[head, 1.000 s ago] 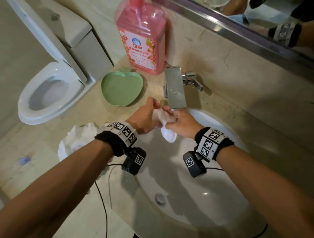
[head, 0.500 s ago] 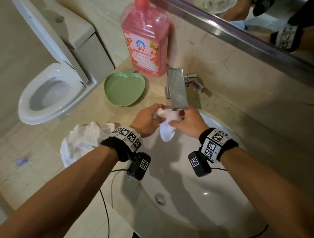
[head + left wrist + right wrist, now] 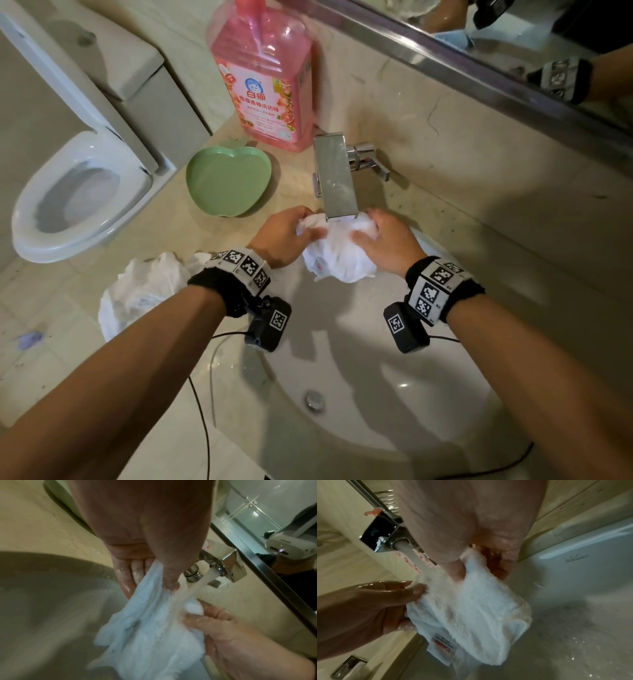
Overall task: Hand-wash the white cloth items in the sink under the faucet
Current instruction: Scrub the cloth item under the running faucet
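Observation:
A wet white cloth hangs over the sink, directly under the square chrome faucet. Water streams from the spout onto the cloth. My left hand pinches the cloth's left top edge between thumb and fingers. My right hand grips its right top edge, thumb in front. In the right wrist view the cloth shows a small label with red print at its lower edge. A second crumpled white cloth lies on the counter left of the sink.
A green apple-shaped dish sits on the counter left of the faucet, with a big pink detergent bottle behind it. The sink drain is near the basin's front. A toilet stands at the far left; a mirror runs above the backsplash.
Both hands have pulled apart slightly, spreading the cloth wider under the faucet. The cloth now hangs larger and more opened between them.

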### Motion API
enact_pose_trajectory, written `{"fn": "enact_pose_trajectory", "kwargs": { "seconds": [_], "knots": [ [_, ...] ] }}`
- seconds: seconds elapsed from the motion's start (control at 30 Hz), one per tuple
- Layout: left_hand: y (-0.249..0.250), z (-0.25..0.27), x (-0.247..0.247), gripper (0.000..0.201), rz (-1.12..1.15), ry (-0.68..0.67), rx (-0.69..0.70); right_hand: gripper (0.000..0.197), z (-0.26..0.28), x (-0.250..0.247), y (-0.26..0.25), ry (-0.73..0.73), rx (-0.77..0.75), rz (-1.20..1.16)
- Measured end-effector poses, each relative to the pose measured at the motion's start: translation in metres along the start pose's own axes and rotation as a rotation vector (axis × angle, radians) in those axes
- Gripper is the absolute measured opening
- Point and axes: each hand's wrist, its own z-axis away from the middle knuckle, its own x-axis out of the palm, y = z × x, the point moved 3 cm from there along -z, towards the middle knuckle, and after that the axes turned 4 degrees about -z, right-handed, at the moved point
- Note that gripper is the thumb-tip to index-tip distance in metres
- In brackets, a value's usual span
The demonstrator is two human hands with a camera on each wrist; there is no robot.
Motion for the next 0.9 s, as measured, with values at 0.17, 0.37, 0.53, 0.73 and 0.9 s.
{"fn": "enact_pose_trajectory", "kwargs": {
  "seconds": [0.17,0.37,0.53,0.73,0.9],
  "knots": [
    [-0.009,0.01,-0.001,0.028,0.037,-0.031,-0.112,0.07,0.001,0.025,-0.013,-0.319,0.036,0.174],
    [-0.019,0.022,0.0,0.029,0.384,-0.002,-0.212,0.036,0.004,0.045,-0.045,-0.269,-0.014,-0.155],
    [-0.017,0.023,0.0,0.043,0.702,-0.038,-0.331,0.044,-0.001,0.053,-0.05,-0.23,-0.009,-0.217],
    [-0.016,0.016,0.006,0.019,0.672,0.02,-0.313,0.011,-0.009,0.037,-0.043,-0.174,0.152,-0.478],
    [-0.003,0.009,0.018,0.028,0.663,-0.109,-0.337,0.011,-0.001,0.029,-0.04,-0.163,0.059,-0.384]
  ]
}}
